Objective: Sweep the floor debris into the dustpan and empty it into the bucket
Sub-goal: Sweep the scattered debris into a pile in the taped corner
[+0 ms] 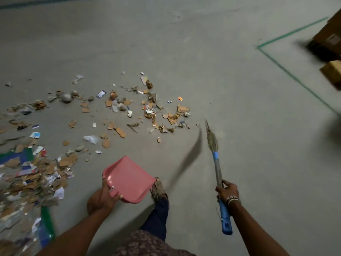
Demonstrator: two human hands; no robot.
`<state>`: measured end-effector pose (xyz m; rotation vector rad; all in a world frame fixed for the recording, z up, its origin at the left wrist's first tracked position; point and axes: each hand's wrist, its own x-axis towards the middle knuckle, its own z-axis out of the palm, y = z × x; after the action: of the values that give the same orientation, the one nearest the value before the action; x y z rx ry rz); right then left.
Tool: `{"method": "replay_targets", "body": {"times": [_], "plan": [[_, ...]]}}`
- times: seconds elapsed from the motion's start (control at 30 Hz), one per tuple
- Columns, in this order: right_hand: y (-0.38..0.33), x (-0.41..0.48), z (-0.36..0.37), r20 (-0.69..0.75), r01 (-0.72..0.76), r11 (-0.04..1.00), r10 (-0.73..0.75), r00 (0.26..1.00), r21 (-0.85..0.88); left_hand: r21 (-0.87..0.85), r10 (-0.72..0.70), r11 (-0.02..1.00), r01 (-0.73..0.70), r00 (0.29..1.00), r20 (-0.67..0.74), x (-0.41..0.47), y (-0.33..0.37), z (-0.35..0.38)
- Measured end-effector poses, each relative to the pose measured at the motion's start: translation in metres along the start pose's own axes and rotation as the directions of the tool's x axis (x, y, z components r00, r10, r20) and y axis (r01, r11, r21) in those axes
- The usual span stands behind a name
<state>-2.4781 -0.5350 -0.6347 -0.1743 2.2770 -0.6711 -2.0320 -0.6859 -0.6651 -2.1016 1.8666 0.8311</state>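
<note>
My left hand (101, 199) grips the near rim of a pink dustpan (129, 179), held just above the floor with its mouth pointing away from me. My right hand (227, 191) holds the handle of a small broom (217, 163) with a blue grip; its straw tip (212, 137) points forward, right of the debris. Scattered debris (129, 111) of cardboard scraps, paper and wrappers covers the grey floor ahead and to the left. A denser debris pile (31, 174) lies at the left edge. No bucket is in view.
My foot (158, 190) stands just right of the dustpan. Cardboard boxes (330, 39) sit at the upper right behind green floor tape (295, 78). Green and blue sheet material (46, 224) lies at the lower left. Bare concrete stretches ahead and to the right.
</note>
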Motion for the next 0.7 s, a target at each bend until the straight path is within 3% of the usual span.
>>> {"method": "replay_targets", "body": {"times": [0.37,0.5,0.7], "plan": [[-0.127,0.160,0.001,0.130,-0.008,0.962,0.045,0.990,-0.272,-0.020,-0.158,0.987,0.158,0.987,-0.024,0.081,0.087,-0.017],[-0.142,0.173,0.031,0.225,0.050,0.918,0.043,0.973,-0.394,-0.039,-0.172,0.984,0.171,0.985,-0.030,0.089,0.106,-0.023],[-0.136,0.155,0.080,0.410,0.255,0.819,-0.027,0.912,-0.514,-0.061,-0.218,0.974,0.217,0.976,-0.010,0.080,0.118,-0.011]]}}
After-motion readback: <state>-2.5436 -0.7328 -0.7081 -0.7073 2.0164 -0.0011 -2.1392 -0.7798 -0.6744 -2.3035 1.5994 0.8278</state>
